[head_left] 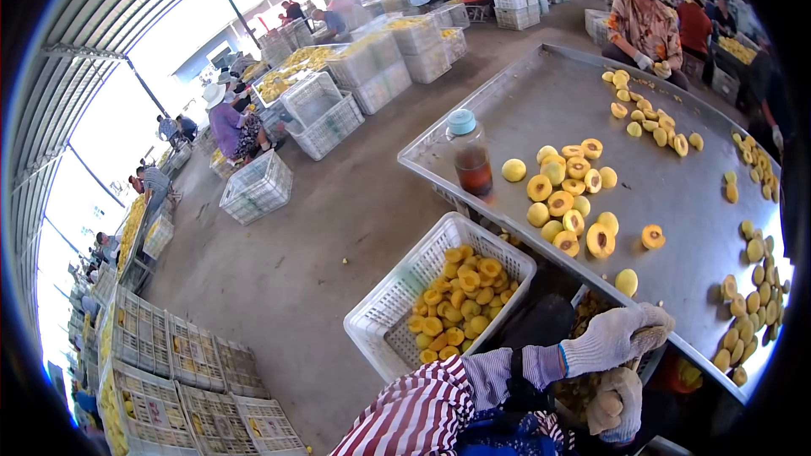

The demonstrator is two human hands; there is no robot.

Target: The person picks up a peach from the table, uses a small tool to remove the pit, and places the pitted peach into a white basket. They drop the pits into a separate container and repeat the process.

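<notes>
Both my hands wear pale knitted gloves at the near edge of a metal table [507, 101]. My left hand [612, 339] is closed at the table's edge, its fingers bent; what it holds, if anything, is hidden. Just below it, my right hand [615, 404] is also curled, over a dark bin of scraps [583, 317]. Halved yellow fruit with brown centres [601, 240] lie in a loose pile on the table. One whole-looking fruit [626, 282] rests near the edge above my hands. A white basket [380, 321] to the left holds pitted halves.
A bottle [473, 160] with a blue lid and dark liquid stands on the table's left side. Across the table a co-worker [646, 21] handles fruit with gloved hands. More fruit [756, 304] lies at right. Crates [258, 188] are stacked on the floor [287, 262].
</notes>
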